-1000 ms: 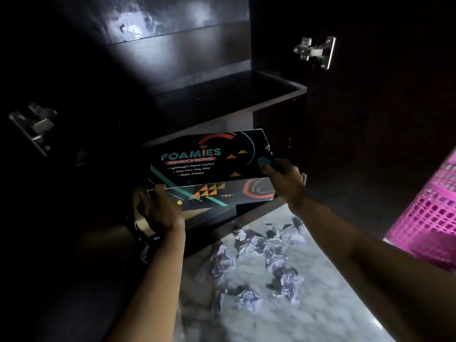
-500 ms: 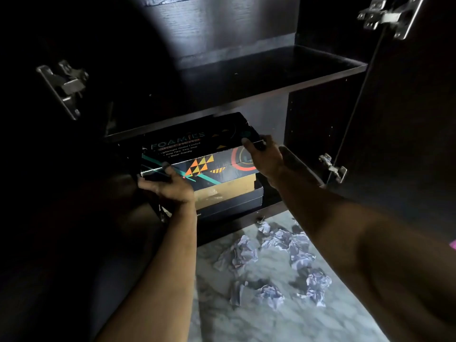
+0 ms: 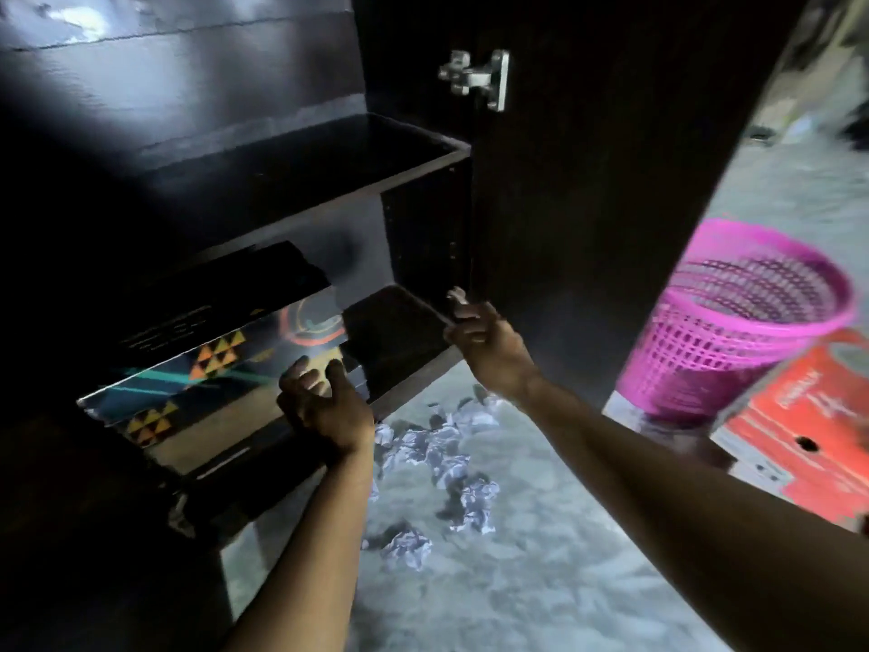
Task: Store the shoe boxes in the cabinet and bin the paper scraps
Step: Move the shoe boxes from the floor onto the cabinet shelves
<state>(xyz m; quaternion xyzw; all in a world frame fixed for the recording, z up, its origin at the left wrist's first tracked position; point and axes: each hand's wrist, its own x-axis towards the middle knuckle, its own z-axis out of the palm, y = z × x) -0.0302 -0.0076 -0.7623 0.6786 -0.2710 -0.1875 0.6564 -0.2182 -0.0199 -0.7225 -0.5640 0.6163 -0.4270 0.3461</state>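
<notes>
A dark patterned shoe box (image 3: 207, 364) lies on the cabinet's lower shelf (image 3: 399, 322), stacked on another box (image 3: 221, 440). My left hand (image 3: 324, 402) hovers at the top box's front right corner with its fingers loosely spread, holding nothing. My right hand (image 3: 484, 341) is off the box, loosely curled and empty, beside the edge of the open door (image 3: 588, 181). Several crumpled paper scraps (image 3: 442, 458) lie on the marble floor below the cabinet. A red shoe box (image 3: 799, 430) sits on the floor at the right. A pink mesh basket (image 3: 752, 312) stands behind it.
The dark cabinet has a bare upper shelf (image 3: 301, 167) above the boxes. A metal hinge (image 3: 479, 80) sticks out of the right door, which stands between my right hand and the basket. The marble floor (image 3: 541, 581) stretches towards me.
The patterned box has gone from my hands onto the lower shelf. Both hands have let go; the right one has drawn back to the right. My view has swung right, showing the basket and the red box.
</notes>
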